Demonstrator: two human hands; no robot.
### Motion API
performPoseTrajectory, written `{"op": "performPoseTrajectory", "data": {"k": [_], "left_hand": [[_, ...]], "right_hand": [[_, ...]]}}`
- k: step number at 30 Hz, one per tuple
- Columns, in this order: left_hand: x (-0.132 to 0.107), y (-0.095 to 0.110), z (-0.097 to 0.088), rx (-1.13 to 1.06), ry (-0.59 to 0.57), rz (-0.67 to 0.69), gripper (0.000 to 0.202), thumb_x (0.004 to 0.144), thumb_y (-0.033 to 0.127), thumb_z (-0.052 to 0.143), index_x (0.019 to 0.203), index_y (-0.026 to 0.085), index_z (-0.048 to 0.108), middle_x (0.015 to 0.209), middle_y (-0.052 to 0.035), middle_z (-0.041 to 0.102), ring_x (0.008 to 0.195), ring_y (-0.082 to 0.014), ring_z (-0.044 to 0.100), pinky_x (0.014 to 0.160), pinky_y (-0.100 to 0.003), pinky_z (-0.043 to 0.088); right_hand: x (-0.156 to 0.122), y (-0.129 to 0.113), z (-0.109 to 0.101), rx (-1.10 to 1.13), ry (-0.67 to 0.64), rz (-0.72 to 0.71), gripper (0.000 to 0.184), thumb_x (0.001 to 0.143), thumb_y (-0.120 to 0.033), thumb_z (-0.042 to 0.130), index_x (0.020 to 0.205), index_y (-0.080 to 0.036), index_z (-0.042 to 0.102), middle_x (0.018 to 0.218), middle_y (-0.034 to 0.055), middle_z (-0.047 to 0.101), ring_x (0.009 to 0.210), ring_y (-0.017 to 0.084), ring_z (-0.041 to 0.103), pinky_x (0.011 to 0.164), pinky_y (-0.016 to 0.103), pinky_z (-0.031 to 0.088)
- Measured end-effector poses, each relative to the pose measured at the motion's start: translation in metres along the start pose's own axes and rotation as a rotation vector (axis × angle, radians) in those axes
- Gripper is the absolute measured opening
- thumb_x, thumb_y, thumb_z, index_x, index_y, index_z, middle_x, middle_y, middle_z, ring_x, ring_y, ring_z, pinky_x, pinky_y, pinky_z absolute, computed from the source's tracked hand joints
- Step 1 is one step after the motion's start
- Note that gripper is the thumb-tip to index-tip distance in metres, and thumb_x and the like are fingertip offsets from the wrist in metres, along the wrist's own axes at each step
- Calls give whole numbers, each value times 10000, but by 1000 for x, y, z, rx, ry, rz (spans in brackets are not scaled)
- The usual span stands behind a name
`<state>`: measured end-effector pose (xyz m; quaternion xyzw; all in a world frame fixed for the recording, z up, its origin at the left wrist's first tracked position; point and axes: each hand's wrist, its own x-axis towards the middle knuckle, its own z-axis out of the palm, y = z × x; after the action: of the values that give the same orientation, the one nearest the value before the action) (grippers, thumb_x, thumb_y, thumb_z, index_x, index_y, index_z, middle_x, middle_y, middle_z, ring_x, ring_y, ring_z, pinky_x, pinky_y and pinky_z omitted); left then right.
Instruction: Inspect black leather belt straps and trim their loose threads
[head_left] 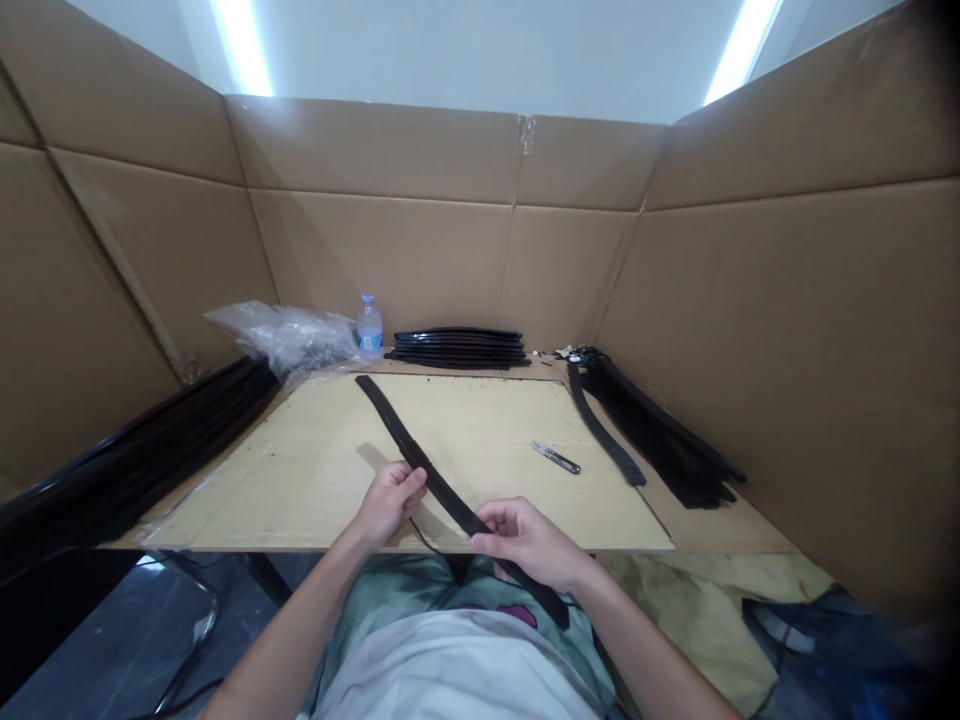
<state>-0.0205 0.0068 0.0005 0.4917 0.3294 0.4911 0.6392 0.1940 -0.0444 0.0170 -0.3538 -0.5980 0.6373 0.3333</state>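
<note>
A long black flat strip [450,500], slightly curved, runs slantwise between both hands above the table's near edge. My left hand [391,497] is closed on it near its middle, thumb on top. Further down, my right hand [525,540] pinches the same strip, whose lower end hangs over my lap. A thin dark cord or thread [425,540] dangles below the left hand. To the right of the strip, small thread snips [556,457] lie on the pale board [300,480].
Black strips are stacked at the back [461,347], with more bundles left [150,450] and right [660,430]. One single strip [604,430] lies beside the right bundle. A water bottle [370,330] stands near clear plastic bags [292,335]. Cardboard walls [390,150] enclose the table.
</note>
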Motion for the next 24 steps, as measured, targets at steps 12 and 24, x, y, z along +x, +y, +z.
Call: {"op": "performPoseTrajectory", "data": {"k": [12,24], "left_hand": [[-1,5,4,126,44,44,424,713,428,643,508,153,392,435,73,284,386,-36,214,391,-190,135],[-1,3,5,266,93,105,381,683,433,660,558,150,438,465,73,307,414,-46,236,398,-192,163]], "right_hand": [[-1,0,9,29,30,-45,389,718,-422,656,723,-204,333,633,-4,629,383,74,484,315,155,318],[4,3,21,84,213,22,289,675,-363,703,757,-149,526,533,-75,439,374,45,375,296,159,338]]}}
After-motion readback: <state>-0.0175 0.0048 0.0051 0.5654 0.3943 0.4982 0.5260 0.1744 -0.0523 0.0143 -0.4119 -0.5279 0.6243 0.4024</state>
